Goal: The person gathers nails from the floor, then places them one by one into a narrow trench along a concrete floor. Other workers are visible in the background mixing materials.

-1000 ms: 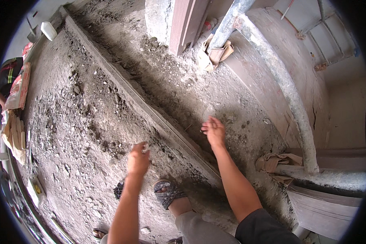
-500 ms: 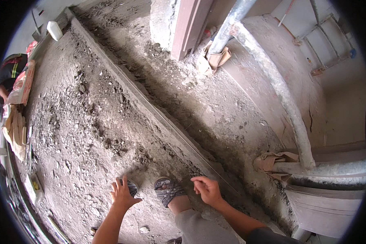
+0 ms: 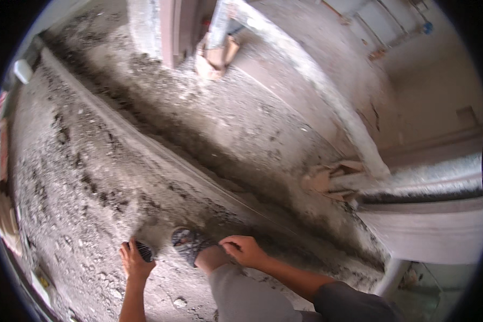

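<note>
My left hand [image 3: 136,260] is at a dark striped object [image 3: 144,249] at the lower middle, its fingers and thumb around the edge; I cannot tell what the object is. My right hand [image 3: 241,250] has curled fingers beside my ankle and patterned sandal [image 3: 190,244]; whatever it may hold is hidden. My bent leg in grey trousers [image 3: 236,295] rises between my arms. Beneath is rough, rubble-strewn ground [image 3: 80,177], and a narrow raised concrete edge [image 3: 129,139] runs diagonally above my hands along a dark trench. The picture is blurred.
A weathered bent pipe [image 3: 306,64] crosses the upper right, with brown paper [image 3: 209,64] round a pipe foot and more paper [image 3: 333,177] at a lower joint. A reddish-brown post [image 3: 174,32] stands at top. A white container [image 3: 23,71] and sacks [image 3: 0,155] line the left.
Both hands have come down toward the sandal, the right from over the trench. The left hand's fingers, spread half a second ago, now close round the striped object. The view has shifted.
</note>
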Tool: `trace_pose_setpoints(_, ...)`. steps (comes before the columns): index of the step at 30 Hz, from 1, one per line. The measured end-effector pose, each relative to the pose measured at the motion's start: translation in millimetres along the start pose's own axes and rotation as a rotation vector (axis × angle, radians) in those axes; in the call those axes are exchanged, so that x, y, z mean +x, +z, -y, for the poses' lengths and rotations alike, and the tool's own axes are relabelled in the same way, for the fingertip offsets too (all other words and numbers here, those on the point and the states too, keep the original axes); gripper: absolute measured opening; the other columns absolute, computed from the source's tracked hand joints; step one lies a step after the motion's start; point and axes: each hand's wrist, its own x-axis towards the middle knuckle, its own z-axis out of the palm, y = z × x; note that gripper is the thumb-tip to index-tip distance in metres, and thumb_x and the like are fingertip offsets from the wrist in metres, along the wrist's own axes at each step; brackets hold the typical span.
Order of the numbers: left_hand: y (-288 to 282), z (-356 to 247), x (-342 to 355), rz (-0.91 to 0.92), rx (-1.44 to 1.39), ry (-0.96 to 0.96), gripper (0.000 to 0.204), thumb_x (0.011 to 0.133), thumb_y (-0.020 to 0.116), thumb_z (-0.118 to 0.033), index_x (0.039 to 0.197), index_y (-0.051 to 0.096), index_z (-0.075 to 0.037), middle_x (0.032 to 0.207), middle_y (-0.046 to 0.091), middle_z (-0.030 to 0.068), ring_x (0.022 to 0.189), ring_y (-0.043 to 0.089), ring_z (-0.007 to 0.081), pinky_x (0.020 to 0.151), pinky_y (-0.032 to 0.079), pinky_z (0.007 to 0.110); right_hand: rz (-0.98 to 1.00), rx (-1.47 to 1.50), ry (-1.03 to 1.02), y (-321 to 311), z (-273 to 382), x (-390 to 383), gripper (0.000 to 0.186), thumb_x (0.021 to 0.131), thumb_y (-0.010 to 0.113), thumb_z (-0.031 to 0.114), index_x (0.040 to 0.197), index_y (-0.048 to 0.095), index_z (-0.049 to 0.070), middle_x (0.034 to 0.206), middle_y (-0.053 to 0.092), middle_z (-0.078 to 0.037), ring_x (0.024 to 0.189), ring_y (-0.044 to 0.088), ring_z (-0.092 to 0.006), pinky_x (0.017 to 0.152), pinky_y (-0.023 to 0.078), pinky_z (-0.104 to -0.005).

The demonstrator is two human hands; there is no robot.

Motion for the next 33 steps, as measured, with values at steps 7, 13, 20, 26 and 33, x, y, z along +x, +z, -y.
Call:
trace_pose_setpoints(7, -16.9, -9.8, 4.0, -0.025, -0.053, -0.009, 0.104, 0.047, 0.086, -0.011, 0.137, 0.035, -0.011, 0.121, 0.04, 0.0182, 0.114, 0.042, 0.0395, 0.096, 0.043, 0.05, -0.068, -0.024, 0.102, -6.7, -26.0, -20.4, 0.022, 0.091, 0.056, 0.017, 0.104, 0.065, 0.001, 0.097, 0.069, -0.016, 0.085, 0.067, -0.0293, 0.075, 0.051, -0.037)
trace_pose_setpoints(13, -29.5, -4.7, 17.9, -0.119, -0.088, -0.037, 0.102, 0.049, 0.083, -0.009, 0.139, 0.035, -0.013, 0.121, 0.041, 0.0187, 0.116, 0.041, 0.0409, 0.1, 0.039, 0.052, 0.01, -0.083, 0.118, -7.5, -39.6, -37.0, 0.028, 0.093, 0.054, 0.023, 0.106, 0.065, 0.001, 0.099, 0.069, -0.017, 0.089, 0.066, -0.0311, 0.077, 0.051, -0.0395)
trace_pose_setpoints(20, -40.7, 4.5, 26.2, -0.095, -0.119, -0.049, 0.099, 0.05, 0.081, -0.007, 0.139, 0.036, -0.011, 0.119, 0.041, 0.019, 0.113, 0.041, 0.0414, 0.097, 0.04, 0.053, 0.02, -0.074, 0.175, -1.3, -55.0, -33.4, 0.027, 0.093, 0.055, 0.022, 0.107, 0.066, 0.002, 0.096, 0.069, -0.015, 0.086, 0.067, -0.0275, 0.074, 0.051, -0.0372)
trace_pose_setpoints(26, -63.5, -1.9, 30.2, 0.007, -0.031, -0.06, 0.099, 0.048, 0.086, -0.015, 0.136, 0.041, -0.011, 0.122, 0.04, 0.0185, 0.115, 0.04, 0.0402, 0.092, 0.044, 0.052, 0.05, -0.094, 0.09, 0.1, -28.2, -0.7, 0.021, 0.091, 0.06, 0.018, 0.103, 0.068, 0.003, 0.086, 0.07, -0.009, 0.075, 0.066, -0.0177, 0.066, 0.051, -0.0313)
trace_pose_setpoints(33, -112.7, 3.3, 32.4, 0.029, -0.109, -0.132, 0.094, 0.047, 0.084, -0.017, 0.132, 0.044, -0.016, 0.118, 0.044, 0.0156, 0.112, 0.044, 0.0382, 0.089, 0.044, 0.051, 0.044, 0.054, 0.255, 14.2, 9.0, 26.2, 0.019, 0.09, 0.06, 0.014, 0.104, 0.068, 0.003, 0.088, 0.07, -0.01, 0.074, 0.065, -0.017, 0.067, 0.051, -0.0304)
